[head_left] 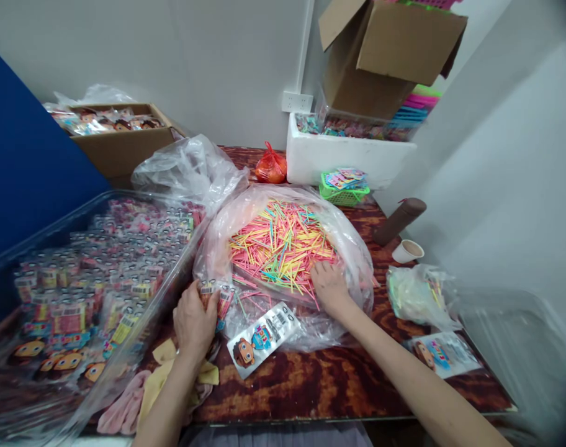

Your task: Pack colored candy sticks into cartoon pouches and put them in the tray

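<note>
My left hand (194, 320) is closed around a few small printed packets (223, 303), their ends showing past the thumb. Beneath lie crumpled pink and yellow cloths (159, 385). My right hand (328, 287) reaches into the near right part of a heap of thin pink, yellow and green sticks (278, 242). Its fingers curl down among the sticks, and the fingertips are hidden. A large clear plastic bag (357, 261) lies opened around the heap. Between my hands, a silver pouch with a cartoon face (263, 338) rests at the bag's near edge.
At left stands a clear tub (171, 273) full of packets, with a cardboard box (120, 146) behind. A white foam box (339, 155), green basket (343, 194) and red bag (270, 166) stand at the back. A brown bottle (399, 220) and paper cup (408, 251) are right.
</note>
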The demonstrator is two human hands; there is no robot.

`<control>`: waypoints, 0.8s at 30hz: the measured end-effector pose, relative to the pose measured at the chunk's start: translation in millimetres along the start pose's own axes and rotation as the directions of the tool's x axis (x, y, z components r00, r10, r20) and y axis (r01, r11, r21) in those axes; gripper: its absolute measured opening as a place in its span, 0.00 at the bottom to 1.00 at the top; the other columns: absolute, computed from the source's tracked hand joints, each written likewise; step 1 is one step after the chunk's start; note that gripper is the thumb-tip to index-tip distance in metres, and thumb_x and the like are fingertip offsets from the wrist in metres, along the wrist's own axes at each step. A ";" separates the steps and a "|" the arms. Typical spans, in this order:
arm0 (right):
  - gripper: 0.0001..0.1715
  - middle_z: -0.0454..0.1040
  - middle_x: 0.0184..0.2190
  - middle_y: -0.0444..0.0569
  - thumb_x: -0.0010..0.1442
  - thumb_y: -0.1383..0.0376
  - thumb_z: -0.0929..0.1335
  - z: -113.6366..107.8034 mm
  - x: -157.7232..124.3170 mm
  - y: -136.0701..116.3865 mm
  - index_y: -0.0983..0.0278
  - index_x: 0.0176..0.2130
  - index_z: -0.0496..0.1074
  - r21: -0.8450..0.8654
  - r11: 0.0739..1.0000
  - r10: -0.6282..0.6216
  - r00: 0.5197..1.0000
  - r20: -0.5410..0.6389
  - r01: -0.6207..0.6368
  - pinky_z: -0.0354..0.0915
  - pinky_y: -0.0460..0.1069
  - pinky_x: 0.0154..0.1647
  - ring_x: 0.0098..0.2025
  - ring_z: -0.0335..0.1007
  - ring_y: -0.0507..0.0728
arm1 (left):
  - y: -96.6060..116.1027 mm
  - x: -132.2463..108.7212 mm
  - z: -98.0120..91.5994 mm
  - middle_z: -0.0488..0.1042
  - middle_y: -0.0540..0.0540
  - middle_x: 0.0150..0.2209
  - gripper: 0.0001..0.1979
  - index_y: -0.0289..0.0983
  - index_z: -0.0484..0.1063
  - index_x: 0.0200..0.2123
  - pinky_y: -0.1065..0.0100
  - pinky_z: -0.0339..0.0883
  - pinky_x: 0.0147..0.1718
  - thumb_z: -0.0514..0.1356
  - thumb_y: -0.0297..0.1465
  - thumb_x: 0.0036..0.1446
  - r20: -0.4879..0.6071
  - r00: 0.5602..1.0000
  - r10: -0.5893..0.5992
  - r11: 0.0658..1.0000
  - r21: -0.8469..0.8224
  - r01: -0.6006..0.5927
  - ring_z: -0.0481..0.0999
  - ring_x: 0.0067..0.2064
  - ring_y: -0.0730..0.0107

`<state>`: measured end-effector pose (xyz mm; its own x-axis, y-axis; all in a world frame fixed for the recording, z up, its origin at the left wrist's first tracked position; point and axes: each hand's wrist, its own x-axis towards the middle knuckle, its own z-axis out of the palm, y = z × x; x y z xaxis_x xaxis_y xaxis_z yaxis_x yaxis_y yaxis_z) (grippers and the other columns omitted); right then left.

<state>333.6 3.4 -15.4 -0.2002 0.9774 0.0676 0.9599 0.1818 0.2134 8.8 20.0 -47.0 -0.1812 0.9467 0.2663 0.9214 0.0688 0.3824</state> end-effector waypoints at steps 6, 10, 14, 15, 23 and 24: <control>0.11 0.73 0.38 0.55 0.62 0.74 0.60 8.2 -8.4 20.5 0.65 0.38 0.70 0.309 0.945 0.138 0.987 -0.086 -0.105 0.56 0.52 0.44 0.42 0.63 0.60 | 6.0 -5.0 -13.4 0.68 0.32 0.55 0.27 0.32 0.58 0.61 0.52 0.62 0.50 0.52 0.41 0.62 -0.069 0.995 0.077 0.996 -0.034 -0.079 0.68 0.54 0.46; 0.09 0.71 0.30 0.49 0.60 0.72 0.61 8.1 -1.9 29.5 0.63 0.29 0.65 0.650 0.741 0.292 0.952 -0.088 -0.167 0.57 0.50 0.40 0.35 0.63 0.57 | 13.8 -10.7 -25.6 0.65 0.32 0.58 0.26 0.33 0.59 0.60 0.50 0.61 0.52 0.52 0.40 0.63 -0.102 0.987 0.128 0.989 -0.063 -0.135 0.66 0.57 0.44; 0.08 0.68 0.25 0.45 0.58 0.69 0.62 5.2 11.5 37.6 0.61 0.27 0.62 0.758 0.622 0.385 0.919 -0.079 -0.195 0.57 0.48 0.33 0.29 0.61 0.54 | 22.6 -17.1 -32.8 0.64 0.34 0.58 0.23 0.36 0.63 0.58 0.50 0.62 0.53 0.52 0.40 0.63 -0.103 0.981 0.162 0.979 -0.106 -0.173 0.66 0.57 0.46; 0.08 0.68 0.25 0.44 0.58 0.68 0.62 3.6 15.2 39.8 0.61 0.27 0.62 0.787 0.586 0.403 0.912 -0.076 -0.193 0.57 0.48 0.33 0.28 0.61 0.54 | 25.0 -18.6 -33.5 0.64 0.34 0.58 0.22 0.36 0.64 0.57 0.49 0.61 0.54 0.52 0.40 0.63 -0.096 0.980 0.173 0.975 -0.121 -0.184 0.65 0.57 0.46; 0.14 0.72 0.23 0.44 0.59 0.55 0.64 -18.7 2.4 25.4 0.63 0.32 0.67 0.992 0.063 0.367 0.927 0.081 -0.111 0.67 0.48 0.29 0.26 0.70 0.54 | 75.1 -37.2 -29.7 0.66 0.38 0.58 0.20 0.40 0.64 0.57 0.49 0.58 0.59 0.54 0.38 0.63 0.048 0.950 0.309 0.839 -0.483 -0.249 0.64 0.60 0.53; 0.14 0.73 0.24 0.45 0.58 0.54 0.66 -19.4 -8.0 16.6 0.63 0.34 0.68 0.992 -0.075 0.334 0.935 0.121 -0.102 0.68 0.49 0.31 0.27 0.71 0.55 | 85.9 -42.4 -28.9 0.66 0.39 0.58 0.21 0.41 0.62 0.59 0.50 0.60 0.58 0.54 0.37 0.63 0.090 0.945 0.315 0.803 -0.556 -0.215 0.65 0.60 0.54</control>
<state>347.3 -3.4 6.6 0.1569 0.9875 0.0160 0.1428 -0.0066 -0.9897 85.7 -23.2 0.2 0.1499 0.9443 0.2929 0.5877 -0.3234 0.7417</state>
